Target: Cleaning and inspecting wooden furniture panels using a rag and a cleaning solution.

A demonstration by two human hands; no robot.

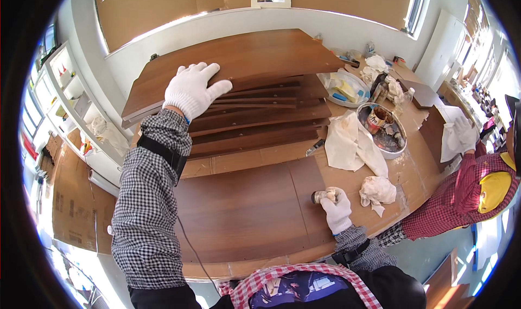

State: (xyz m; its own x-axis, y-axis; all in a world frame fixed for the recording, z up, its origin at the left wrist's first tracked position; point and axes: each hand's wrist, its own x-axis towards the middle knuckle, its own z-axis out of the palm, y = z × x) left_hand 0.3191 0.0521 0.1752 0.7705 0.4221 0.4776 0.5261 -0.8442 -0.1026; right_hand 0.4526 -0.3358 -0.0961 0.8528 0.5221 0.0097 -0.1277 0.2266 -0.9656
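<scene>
The small object (320, 196) gripped in the right hand (336, 210) is mostly covered by the gloved fingers; its kind cannot be told. The lower boards of the stack of brown panels (255, 119) are overlapped by the upper ones. The contents of the round basin (404, 146) are too small to be distinguished.

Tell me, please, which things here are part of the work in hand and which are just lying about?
In hand:
- left hand flat on the stack of dark wood panels
- right hand gripping a small stained wad
- brown panel in front of the person

Lying about:
- round basin of tins
- white cloth
- crumpled rag
- co-worker's gloved hand
</scene>
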